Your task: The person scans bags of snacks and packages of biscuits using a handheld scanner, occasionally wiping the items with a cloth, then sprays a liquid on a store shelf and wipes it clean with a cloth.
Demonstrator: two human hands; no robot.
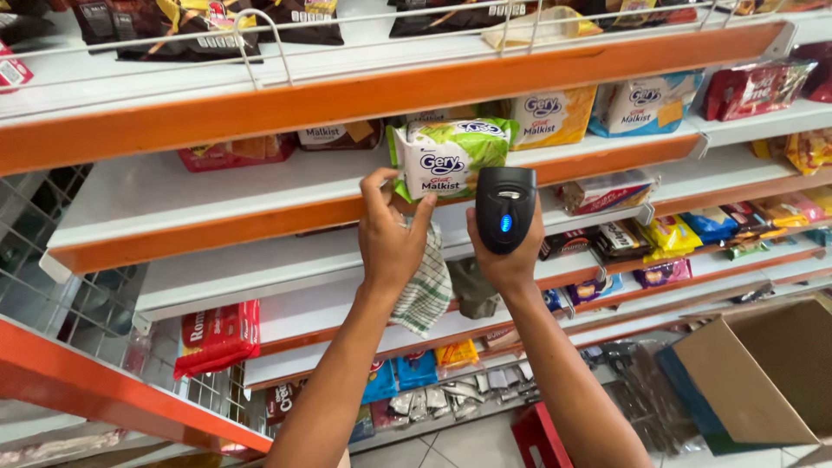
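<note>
My left hand point(392, 236) holds up a green and white snack packet point(448, 156) by its lower left edge, in front of the second shelf point(217, 204). A green checked cloth point(426, 290) hangs from the same hand. My right hand point(510, 256) grips a black handheld scanner point(505, 208) with a blue light lit on its back. The scanner sits just right of and below the packet, close to it.
White shelves with orange edges run across the view, holding yellow point(551, 114), blue and white point(643, 102) and red packets point(218, 336). A wire rack point(52, 286) stands at the left. An open cardboard box point(763, 368) sits at the lower right. A red crate point(542, 438) rests on the floor.
</note>
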